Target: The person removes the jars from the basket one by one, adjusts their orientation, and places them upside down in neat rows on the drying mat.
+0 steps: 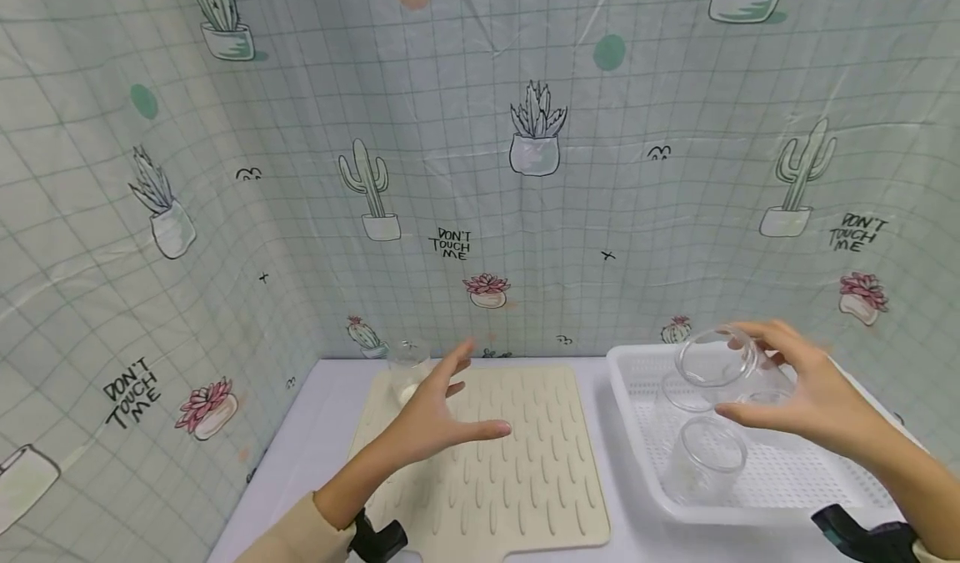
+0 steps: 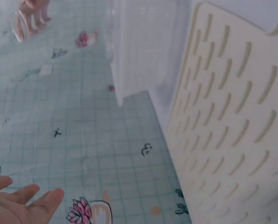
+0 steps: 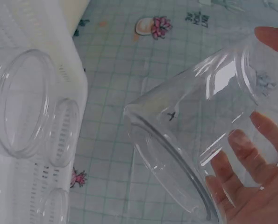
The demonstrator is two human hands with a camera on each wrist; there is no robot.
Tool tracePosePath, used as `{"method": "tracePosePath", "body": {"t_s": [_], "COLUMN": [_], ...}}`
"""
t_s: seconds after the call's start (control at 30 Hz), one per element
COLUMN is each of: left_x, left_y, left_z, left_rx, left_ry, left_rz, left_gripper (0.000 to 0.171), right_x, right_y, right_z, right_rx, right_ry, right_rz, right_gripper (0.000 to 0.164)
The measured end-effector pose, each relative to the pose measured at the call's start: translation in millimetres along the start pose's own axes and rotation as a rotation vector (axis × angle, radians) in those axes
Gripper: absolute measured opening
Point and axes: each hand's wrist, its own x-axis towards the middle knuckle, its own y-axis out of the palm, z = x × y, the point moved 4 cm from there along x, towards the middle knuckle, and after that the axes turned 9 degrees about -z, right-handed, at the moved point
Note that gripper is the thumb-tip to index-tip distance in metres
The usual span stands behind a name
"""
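Above the white basket (image 1: 810, 475), the right hand (image 1: 813, 388) curls its fingers and thumb round a clear cup (image 1: 738, 371), the grip spread about as wide as the cup, which is tilted. Other clear cups (image 1: 705, 467) stand inside the basket. To the basket's left, the left hand (image 1: 437, 421) hovers over a beige mat (image 1: 532, 471), fingers and thumb well apart, holding nothing; farther left of the basket, another cup (image 1: 407, 361) is at the mat's far corner

Dim, slightly soft wrist views
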Motion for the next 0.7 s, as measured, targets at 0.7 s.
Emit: {"method": "tracePosePath", "body": {"t_s": [0.7], "left_x": [13.0], "left_y": [54.4], "left_z": [-46.9], "left_rx": [-0.258], "left_ry": [0.148], "left_rz": [0.101], "left_gripper": [0.087], "right_x": [2.1], "right_y": [62.0], "right_z": [74.1], "right_rx": [0.010], "right_ry": [-0.193], "right_rz": [0.008], "right_gripper": [0.081]}}
